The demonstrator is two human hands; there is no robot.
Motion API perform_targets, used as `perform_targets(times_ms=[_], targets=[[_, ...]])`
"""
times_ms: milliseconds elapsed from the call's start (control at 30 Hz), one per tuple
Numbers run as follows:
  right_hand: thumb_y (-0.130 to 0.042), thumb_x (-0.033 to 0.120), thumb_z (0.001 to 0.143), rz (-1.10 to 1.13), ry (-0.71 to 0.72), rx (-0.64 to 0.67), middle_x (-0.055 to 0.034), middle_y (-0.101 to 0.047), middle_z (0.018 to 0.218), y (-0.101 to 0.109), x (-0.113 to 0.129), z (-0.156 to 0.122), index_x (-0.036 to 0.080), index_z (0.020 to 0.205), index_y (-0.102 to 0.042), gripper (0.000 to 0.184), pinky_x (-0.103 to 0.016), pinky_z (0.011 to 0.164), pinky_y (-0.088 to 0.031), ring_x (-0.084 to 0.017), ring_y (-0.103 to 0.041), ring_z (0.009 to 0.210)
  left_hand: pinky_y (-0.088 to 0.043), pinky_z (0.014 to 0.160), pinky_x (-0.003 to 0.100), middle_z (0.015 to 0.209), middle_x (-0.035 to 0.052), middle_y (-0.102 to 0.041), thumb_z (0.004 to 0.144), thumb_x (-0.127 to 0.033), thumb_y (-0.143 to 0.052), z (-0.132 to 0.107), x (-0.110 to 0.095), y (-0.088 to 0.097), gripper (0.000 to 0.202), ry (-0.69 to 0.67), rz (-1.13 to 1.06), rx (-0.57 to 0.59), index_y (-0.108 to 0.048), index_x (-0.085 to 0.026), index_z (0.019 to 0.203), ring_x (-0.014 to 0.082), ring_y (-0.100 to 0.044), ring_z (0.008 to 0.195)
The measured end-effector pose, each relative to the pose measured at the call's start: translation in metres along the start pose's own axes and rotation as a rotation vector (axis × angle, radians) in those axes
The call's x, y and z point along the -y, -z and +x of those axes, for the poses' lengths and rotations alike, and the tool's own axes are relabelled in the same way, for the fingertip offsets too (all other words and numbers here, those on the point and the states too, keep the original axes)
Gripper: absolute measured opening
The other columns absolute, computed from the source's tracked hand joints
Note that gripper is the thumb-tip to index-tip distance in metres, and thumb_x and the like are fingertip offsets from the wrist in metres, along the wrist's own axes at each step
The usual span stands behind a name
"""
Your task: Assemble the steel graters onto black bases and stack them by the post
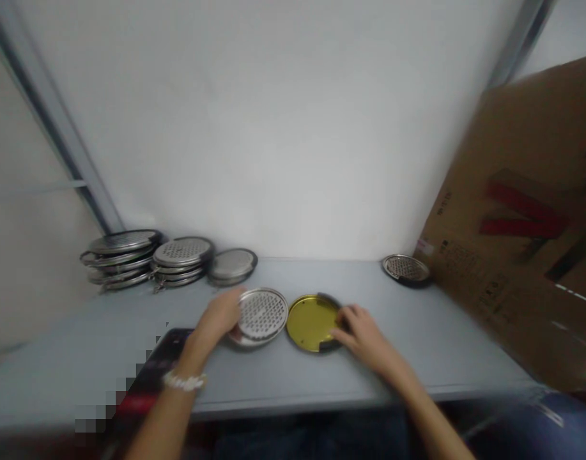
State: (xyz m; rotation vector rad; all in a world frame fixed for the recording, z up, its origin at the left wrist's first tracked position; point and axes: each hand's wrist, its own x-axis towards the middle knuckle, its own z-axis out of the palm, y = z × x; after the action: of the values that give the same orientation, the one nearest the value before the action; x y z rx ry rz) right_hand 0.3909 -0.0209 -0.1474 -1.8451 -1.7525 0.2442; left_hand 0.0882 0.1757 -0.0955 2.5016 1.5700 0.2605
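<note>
My left hand (224, 313) is closed on the left edge of a round metal grater (262, 313), its perforated face up and slightly tilted. Right of it lies a shallow gold-coloured round dish (309, 322) with black grips on its right rim. The grater and the dish meet or nearly touch at their edges. My right hand (360, 335) pinches the dish's black-edged right side, thumb over the rim; part of that rim is hidden behind the fingers.
Two stacks of round graters (124, 259), (183, 262) and a lower pile of plain discs (232, 265) stand back left. Another grater (406, 269) lies back right by a large cardboard box (523, 243). A dark item (165, 358), partly pixelated, lies beneath my left forearm. A white wall closes the back.
</note>
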Motion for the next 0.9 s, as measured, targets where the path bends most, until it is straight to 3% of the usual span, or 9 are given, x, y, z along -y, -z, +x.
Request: perform_targets(times_ms=[133, 267, 367, 433, 533, 633, 733, 800, 900], targets=[[-0.051, 0.035, 0.1, -0.033, -0.076, -0.011, -0.0085, -0.064, 0.105, 0.013, -0.012, 0.001, 0.022, 0.099, -0.061, 0.017, -0.036, 0.093, -0.044, -0.024, -0.058, 0.101, -0.049, 0.095, 0.037, 0.117, 0.016, -0.075, 0.081, 0.002, -0.044, 0.005, 0.009, -0.003, 0.051, 0.045, 0.044, -0.022, -0.066, -0.016, 0.123, 0.029, -0.068, 0.113], [-0.045, 0.023, 0.099, -0.037, -0.093, -0.027, -0.0102, -0.066, 0.109, 0.016, -0.017, 0.005, 0.019, 0.107, -0.06, 0.017, -0.034, 0.094, -0.044, -0.023, -0.059, 0.104, -0.043, 0.106, 0.041, 0.128, 0.0198, -0.068, 0.09, -0.007, -0.044, -0.002, -0.015, -0.008, 0.043, -0.003, 0.065, -0.084, -0.063, -0.012, 0.128, 0.0313, -0.061, 0.123], [-0.044, 0.021, 0.098, -0.045, -0.089, -0.021, -0.0099, -0.067, 0.112, 0.01, -0.016, 0.009, 0.019, 0.112, -0.061, 0.021, -0.033, 0.095, -0.044, -0.022, -0.06, 0.106, -0.04, 0.109, 0.041, 0.128, 0.0167, -0.066, 0.097, -0.021, -0.044, -0.019, -0.054, -0.011, 0.034, -0.274, -0.08, -0.103, -0.065, -0.015, 0.123, 0.0294, -0.059, 0.123], [-0.046, 0.022, 0.098, -0.059, -0.09, -0.014, -0.0088, -0.068, 0.115, 0.007, -0.016, 0.012, 0.021, 0.115, -0.062, 0.024, -0.033, 0.095, -0.044, -0.022, -0.061, 0.107, -0.043, 0.106, 0.036, 0.122, 0.0104, -0.068, 0.097, -0.026, -0.048, -0.035, -0.08, -0.014, 0.025, -0.506, -0.24, 0.029, -0.068, -0.021, 0.112, 0.0247, -0.061, 0.116], [-0.049, 0.022, 0.096, -0.094, -0.111, -0.014, -0.0069, -0.069, 0.118, 0.009, -0.023, 0.013, 0.025, 0.119, -0.064, 0.027, -0.034, 0.096, -0.043, -0.022, -0.062, 0.109, -0.044, 0.103, 0.038, 0.114, 0.0093, -0.067, 0.093, -0.026, -0.055, -0.052, -0.105, -0.02, 0.013, -0.596, -0.248, 0.133, -0.067, -0.02, 0.093, 0.0254, -0.061, 0.112], [-0.048, 0.016, 0.094, -0.146, -0.165, -0.036, -0.0069, -0.069, 0.12, 0.02, -0.037, 0.009, 0.026, 0.121, -0.064, 0.033, -0.035, 0.098, -0.042, -0.023, -0.062, 0.111, -0.042, 0.104, 0.041, 0.116, 0.0107, -0.066, 0.089, -0.019, -0.057, -0.058, -0.106, -0.025, 0.009, -0.575, -0.196, 0.146, -0.064, -0.019, 0.083, 0.0271, -0.059, 0.114], [-0.045, 0.011, 0.091, -0.204, -0.245, -0.078, -0.0113, -0.068, 0.121, 0.033, -0.053, 0.004, 0.022, 0.123, -0.064, 0.039, -0.04, 0.098, -0.042, -0.027, -0.061, 0.113, -0.043, 0.102, 0.038, 0.112, 0.009, -0.066, 0.083, -0.014, -0.059, -0.055, -0.097, -0.022, 0.009, -0.564, -0.225, 0.176, -0.061, -0.019, 0.076, 0.0253, -0.06, 0.111], [-0.045, 0.01, 0.091, -0.237, -0.293, -0.107, -0.0155, -0.067, 0.123, 0.04, -0.061, 0.002, 0.018, 0.124, -0.065, 0.039, -0.044, 0.098, -0.042, -0.03, -0.06, 0.113, -0.044, 0.1, 0.035, 0.107, 0.0067, -0.067, 0.084, -0.014, -0.057, -0.051, -0.09, -0.017, 0.009, -0.584, -0.275, 0.192, -0.062, -0.02, 0.08, 0.0228, -0.061, 0.106], [-0.044, 0.011, 0.093, -0.272, -0.328, -0.151, -0.0196, -0.061, 0.13, 0.048, -0.064, 0.002, 0.016, 0.125, -0.065, 0.039, -0.049, 0.101, -0.04, -0.034, -0.057, 0.118, -0.043, 0.102, 0.035, 0.111, 0.0063, -0.066, 0.085, -0.018, -0.055, -0.043, -0.078, -0.005, 0.016, -0.556, -0.283, 0.111, -0.064, -0.022, 0.098, 0.0228, -0.06, 0.11]])
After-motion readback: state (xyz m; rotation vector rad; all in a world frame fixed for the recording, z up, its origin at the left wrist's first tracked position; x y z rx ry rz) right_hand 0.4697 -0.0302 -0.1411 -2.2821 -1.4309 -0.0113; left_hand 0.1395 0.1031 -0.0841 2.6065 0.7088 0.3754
